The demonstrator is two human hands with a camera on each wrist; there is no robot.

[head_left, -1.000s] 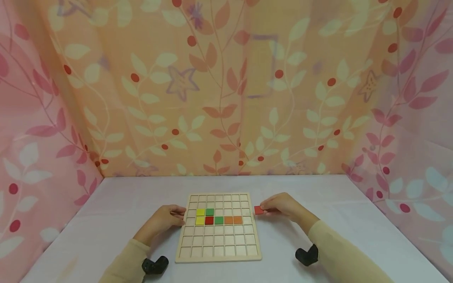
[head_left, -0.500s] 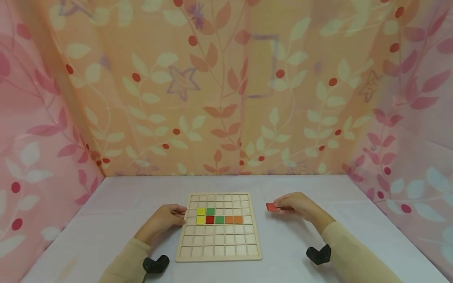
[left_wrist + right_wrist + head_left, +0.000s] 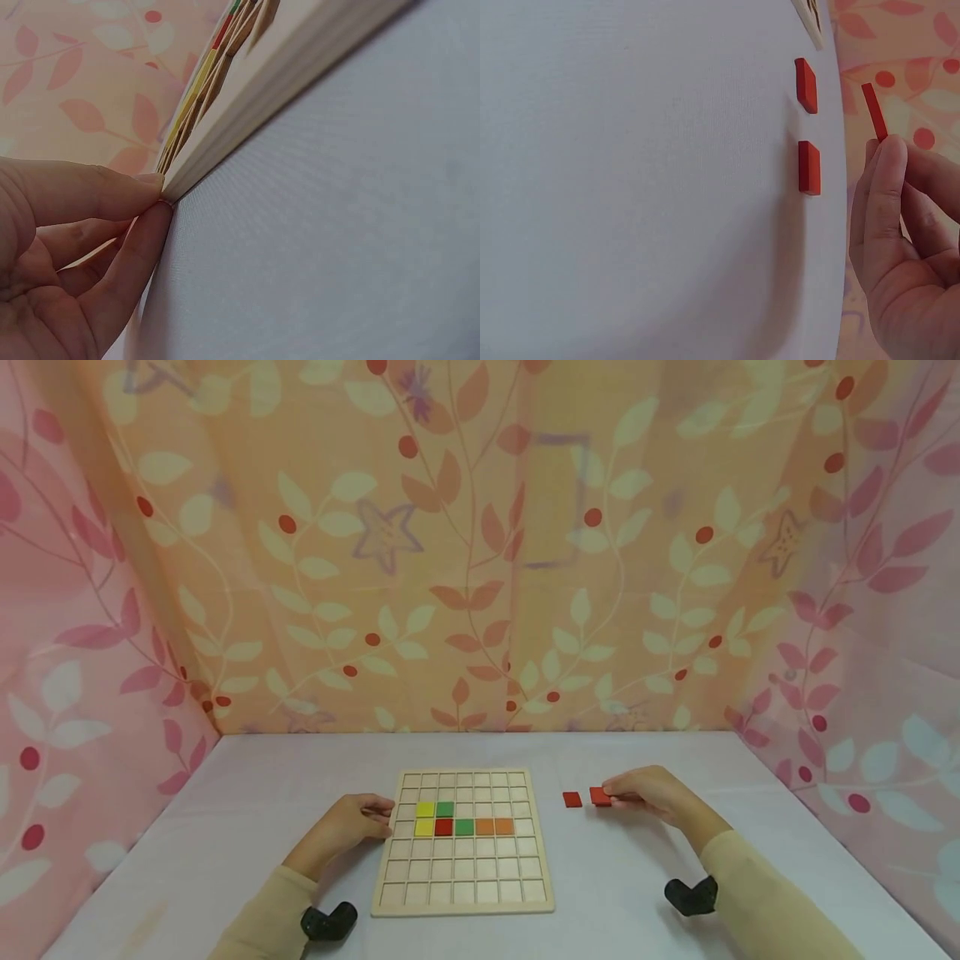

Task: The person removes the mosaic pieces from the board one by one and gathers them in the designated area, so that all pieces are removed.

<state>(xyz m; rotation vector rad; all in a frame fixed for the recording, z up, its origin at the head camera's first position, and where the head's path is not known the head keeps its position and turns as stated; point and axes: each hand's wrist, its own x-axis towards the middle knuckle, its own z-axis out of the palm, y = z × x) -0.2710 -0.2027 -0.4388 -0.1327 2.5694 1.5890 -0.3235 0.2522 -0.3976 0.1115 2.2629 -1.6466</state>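
A wooden grid board [image 3: 462, 908] lies on the table, with two yellow tiles [image 3: 425, 818], two green tiles [image 3: 464, 827], two orange tiles [image 3: 495, 827] and a dark red tile [image 3: 444, 827] in its squares. Thumb and fingertips of my left hand [image 3: 351, 821] hold its left edge; the left wrist view has them meeting at the rim. To the right of the board, my right hand [image 3: 660, 796] pinches a red tile [image 3: 874, 111] above the table. Beneath it, the right wrist view has one red tile [image 3: 810, 168] and a second red tile [image 3: 806, 86] lying apart on the cloth.
A white cloth covers the table [image 3: 480, 935]. Floral curtains [image 3: 480, 568] stand behind and on both sides. Each forearm wears a black device [image 3: 692, 896] near the wrist.
My right hand has moved further right from the board. A red tile now lies on the table where the hand was, and the hand holds another. My left hand has stayed at the board's edge.
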